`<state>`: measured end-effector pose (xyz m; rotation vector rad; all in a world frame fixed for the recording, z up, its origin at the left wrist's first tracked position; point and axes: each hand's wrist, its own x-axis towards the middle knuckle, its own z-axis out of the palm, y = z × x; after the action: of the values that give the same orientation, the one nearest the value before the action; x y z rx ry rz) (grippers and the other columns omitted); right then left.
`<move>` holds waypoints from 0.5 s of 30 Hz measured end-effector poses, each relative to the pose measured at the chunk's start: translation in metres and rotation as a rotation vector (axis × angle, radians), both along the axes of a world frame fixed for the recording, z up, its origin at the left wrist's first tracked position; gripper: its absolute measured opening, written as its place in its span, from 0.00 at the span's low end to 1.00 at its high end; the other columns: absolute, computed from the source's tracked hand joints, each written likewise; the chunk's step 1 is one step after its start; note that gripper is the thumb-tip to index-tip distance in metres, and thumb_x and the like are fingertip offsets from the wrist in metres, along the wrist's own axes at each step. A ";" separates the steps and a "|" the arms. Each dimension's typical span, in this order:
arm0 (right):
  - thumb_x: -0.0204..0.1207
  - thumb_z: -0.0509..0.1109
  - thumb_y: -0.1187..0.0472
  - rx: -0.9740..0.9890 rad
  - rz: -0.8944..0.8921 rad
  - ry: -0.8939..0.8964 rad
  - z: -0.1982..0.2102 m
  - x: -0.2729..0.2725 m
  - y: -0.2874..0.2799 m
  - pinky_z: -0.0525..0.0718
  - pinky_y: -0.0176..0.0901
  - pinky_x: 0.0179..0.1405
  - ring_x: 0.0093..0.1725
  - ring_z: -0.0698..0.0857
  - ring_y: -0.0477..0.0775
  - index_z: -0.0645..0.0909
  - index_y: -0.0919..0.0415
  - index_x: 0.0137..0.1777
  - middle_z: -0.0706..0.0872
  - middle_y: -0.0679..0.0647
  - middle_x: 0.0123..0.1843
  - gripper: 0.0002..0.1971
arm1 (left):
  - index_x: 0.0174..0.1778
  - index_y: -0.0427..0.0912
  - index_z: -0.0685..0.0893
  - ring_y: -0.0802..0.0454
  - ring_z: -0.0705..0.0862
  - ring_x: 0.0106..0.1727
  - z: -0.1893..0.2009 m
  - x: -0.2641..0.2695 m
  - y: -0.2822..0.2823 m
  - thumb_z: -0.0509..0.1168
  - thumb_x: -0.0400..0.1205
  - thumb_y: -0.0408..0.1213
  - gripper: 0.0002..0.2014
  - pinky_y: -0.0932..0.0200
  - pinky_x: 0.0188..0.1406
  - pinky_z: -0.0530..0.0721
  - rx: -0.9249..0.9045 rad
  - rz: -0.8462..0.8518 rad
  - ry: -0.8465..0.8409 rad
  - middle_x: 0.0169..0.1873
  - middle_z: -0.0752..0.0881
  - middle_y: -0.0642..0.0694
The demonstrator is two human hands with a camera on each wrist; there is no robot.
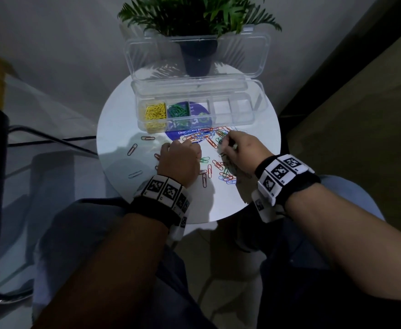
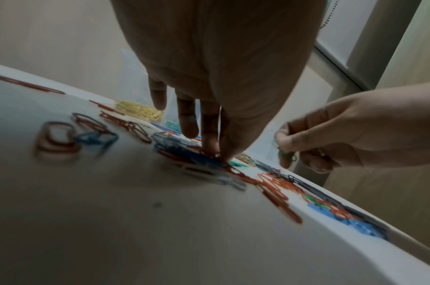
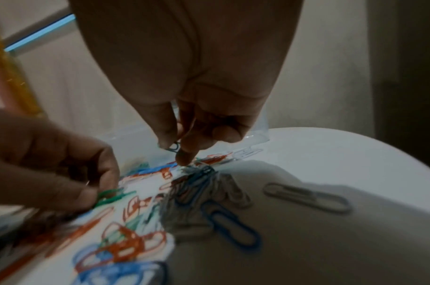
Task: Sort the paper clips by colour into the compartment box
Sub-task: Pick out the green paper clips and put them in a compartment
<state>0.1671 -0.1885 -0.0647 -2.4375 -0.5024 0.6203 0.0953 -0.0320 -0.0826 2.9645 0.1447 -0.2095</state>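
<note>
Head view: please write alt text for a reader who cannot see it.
Two hands, left hand and right hand, pick among loose coloured paper clips on a round white table. Behind them, an open clear plastic compartment box holds yellow clips and green clips in separate compartments.

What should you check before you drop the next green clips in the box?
1. Compartment box lid open: ok.
2. Green compartment has room: ok.
3. Right hand pinches clips: ok.
4. Those clips all green: cannot tell, too blurry.
5. Left hand has a grip on a green clip: cannot tell; its fingertips are on the mixed pile.
6. Yellow clips kept apart in their own compartment: ok.
</note>
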 end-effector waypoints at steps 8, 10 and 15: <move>0.74 0.64 0.70 0.047 -0.067 -0.009 0.011 0.011 -0.010 0.70 0.31 0.35 0.32 0.77 0.44 0.81 0.51 0.37 0.83 0.49 0.38 0.13 | 0.58 0.55 0.84 0.45 0.76 0.63 0.001 0.003 0.000 0.64 0.80 0.49 0.12 0.51 0.63 0.68 -0.012 0.041 0.006 0.59 0.82 0.50; 0.74 0.65 0.69 -0.034 0.015 0.049 0.016 0.007 -0.008 0.71 0.23 0.32 0.31 0.79 0.38 0.87 0.55 0.38 0.85 0.49 0.39 0.12 | 0.56 0.53 0.85 0.45 0.76 0.63 0.001 0.005 -0.002 0.64 0.80 0.47 0.11 0.51 0.62 0.69 -0.007 0.034 0.011 0.59 0.82 0.49; 0.73 0.66 0.68 -0.243 0.115 0.082 0.013 -0.003 -0.003 0.79 0.35 0.52 0.53 0.85 0.51 0.89 0.59 0.46 0.89 0.55 0.52 0.11 | 0.57 0.46 0.83 0.44 0.76 0.63 -0.002 0.007 -0.006 0.58 0.82 0.41 0.12 0.50 0.62 0.70 -0.009 0.055 0.047 0.59 0.81 0.46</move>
<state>0.1636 -0.1919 -0.0519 -2.6103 -0.5653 0.8705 0.1026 -0.0383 -0.0847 2.9436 0.2298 -0.2726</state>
